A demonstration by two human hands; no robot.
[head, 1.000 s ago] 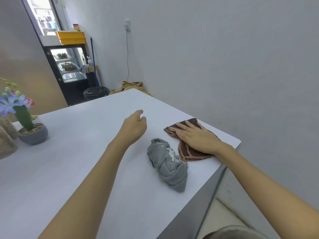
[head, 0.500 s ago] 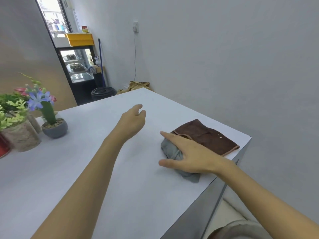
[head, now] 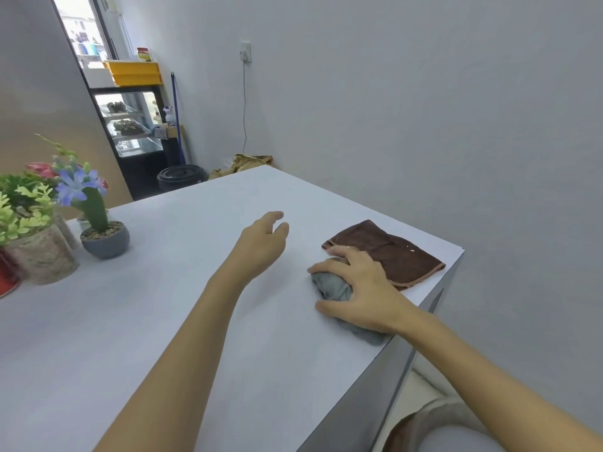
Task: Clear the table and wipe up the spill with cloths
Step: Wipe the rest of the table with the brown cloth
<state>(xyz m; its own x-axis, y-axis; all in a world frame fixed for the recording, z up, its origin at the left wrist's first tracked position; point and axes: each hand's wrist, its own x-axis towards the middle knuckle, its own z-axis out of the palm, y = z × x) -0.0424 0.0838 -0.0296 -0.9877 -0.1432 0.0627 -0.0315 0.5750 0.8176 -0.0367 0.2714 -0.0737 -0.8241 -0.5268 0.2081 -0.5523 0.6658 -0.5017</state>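
The fingers [head: 329,256] of the right hand [head: 362,288] curled around a bunched grey cloth [head: 336,287] near the right edge of the white surface [head: 163,321], thumb and fingertips closing on the wad. The left hand [head: 261,243] hovered loosely open above the middle of the surface, holding nothing. A brown cloth [head: 391,252] lay flat just beyond the grey one, near the far right corner, flecked with pale crumbs. No wet spill showed, suggesting the wiping was largely done and the cloths remained to be removed. Potted plants [head: 98,230] stood well apart at the left. The grey cloth sat at the drop-off edge; broad open room lay leftward.
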